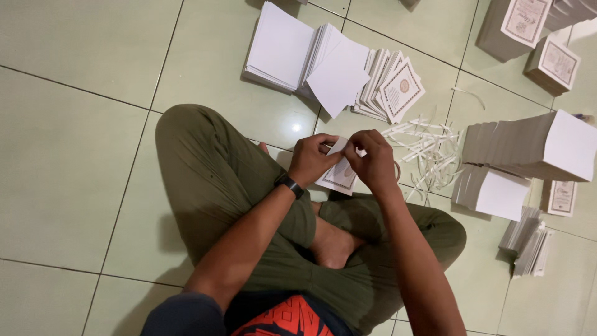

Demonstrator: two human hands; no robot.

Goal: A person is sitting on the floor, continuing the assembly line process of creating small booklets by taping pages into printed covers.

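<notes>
Both hands on one card, over the lap.
Left hand and right hand pinch the card at its top edge; it looks light, thin, easily creased, so edge grips suit. Stacks lie beyond on the floor.

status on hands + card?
Left hand and right hand both grip one white printed card above the lap. Paper strips beside. Nothing blocking.
</notes>
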